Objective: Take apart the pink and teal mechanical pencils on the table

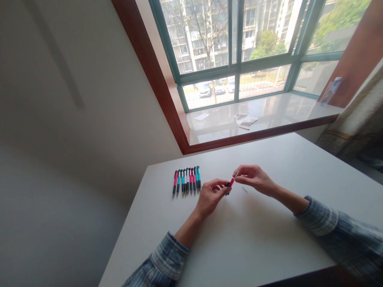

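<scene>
Red retractable pen (231, 182) is pinched between the left hand (210, 197) and right hand (254, 179), both closed on it, above the white table (269, 155), well inside its edges. A row of pens (186, 180) lies just left; a tiny piece (244, 189), perhaps a spring, lies right of the grip.

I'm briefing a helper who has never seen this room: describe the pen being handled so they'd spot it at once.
On the white table below the window, find the row of pens lying side by side. Just right of that row, the left hand and right hand hold a pink-and-black pen between them. It alone is in the hands, apart from the row.
</scene>
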### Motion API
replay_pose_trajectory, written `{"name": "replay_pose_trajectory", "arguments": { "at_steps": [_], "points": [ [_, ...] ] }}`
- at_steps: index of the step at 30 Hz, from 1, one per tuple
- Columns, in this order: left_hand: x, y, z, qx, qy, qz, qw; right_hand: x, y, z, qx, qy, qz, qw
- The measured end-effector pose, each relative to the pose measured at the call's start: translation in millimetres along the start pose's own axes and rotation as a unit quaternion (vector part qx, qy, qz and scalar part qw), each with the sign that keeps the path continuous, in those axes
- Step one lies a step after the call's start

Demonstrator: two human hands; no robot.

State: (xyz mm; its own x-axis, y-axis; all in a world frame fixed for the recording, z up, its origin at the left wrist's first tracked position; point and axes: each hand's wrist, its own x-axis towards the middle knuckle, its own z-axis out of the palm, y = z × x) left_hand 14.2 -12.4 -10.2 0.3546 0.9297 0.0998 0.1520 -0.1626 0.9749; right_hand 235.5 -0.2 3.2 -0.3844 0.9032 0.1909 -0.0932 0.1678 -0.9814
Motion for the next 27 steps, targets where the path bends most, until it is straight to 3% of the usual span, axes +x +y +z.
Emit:
{"name": "replay_pose_trajectory", "arguments": {
  "at_steps": [6, 9, 11, 14, 18, 22, 27],
  "points": [
    [1.0, -1.9, 0.6, -0.011, 0.004, -0.003, 1.000, 0.8, -0.1, 0.5, -0.028, -0.022, -0.011, 0.999],
    [2.8, -2.1, 0.3, -0.035, 0.013, -0.005, 0.999, 2.9, -0.5, -5.6, -0.123, -0.033, -0.026, 0.992],
    [4.0, -2.1, -0.6, -0.050, 0.026, -0.003, 0.998, 4.4, 0.1, -13.5, -0.237, -0.036, -0.039, 0.970],
    [5.0, -3.2, -2.8, -0.068, 0.043, -0.005, 0.997, 5.8, 0.9, -27.8, -0.404, -0.029, -0.042, 0.913],
    [4.9, -7.6, -5.3, -0.078, 0.049, -0.013, 0.996, 5.3, -0.6, -41.3, -0.509, -0.035, -0.010, 0.860],
    [5.3, -10.4, -6.1, -0.077, 0.051, -0.018, 0.996, 3.8, -0.3, -43.7, -0.484, -0.102, 0.007, 0.869],
    [5.9, -9.4, -6.2, -0.078, 0.056, -0.019, 0.995, 4.2, 1.0, -40.6, -0.432, -0.123, -0.009, 0.893]
  ]
}}
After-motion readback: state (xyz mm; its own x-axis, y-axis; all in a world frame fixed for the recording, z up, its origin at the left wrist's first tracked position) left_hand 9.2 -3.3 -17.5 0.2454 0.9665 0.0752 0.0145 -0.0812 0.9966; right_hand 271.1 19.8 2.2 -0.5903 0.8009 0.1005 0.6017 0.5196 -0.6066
